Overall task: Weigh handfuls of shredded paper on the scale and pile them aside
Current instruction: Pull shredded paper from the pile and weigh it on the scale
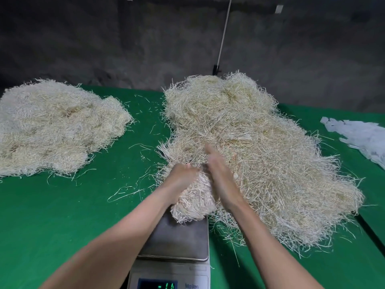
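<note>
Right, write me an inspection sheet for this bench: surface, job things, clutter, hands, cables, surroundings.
Surface: green table, in plain view on the near left.
Job's things: scale at the near edge; handful at its pan's far end; big heap to the right; smaller pile to the left.
Clutter: loose strands; white scraps at the far right.
Hands: left hand grips the handful; right hand flat beside it, blurred.
Cables: white line on the wall; cord or rod, cannot tell.
Surroundings: dark rough wall.
</note>
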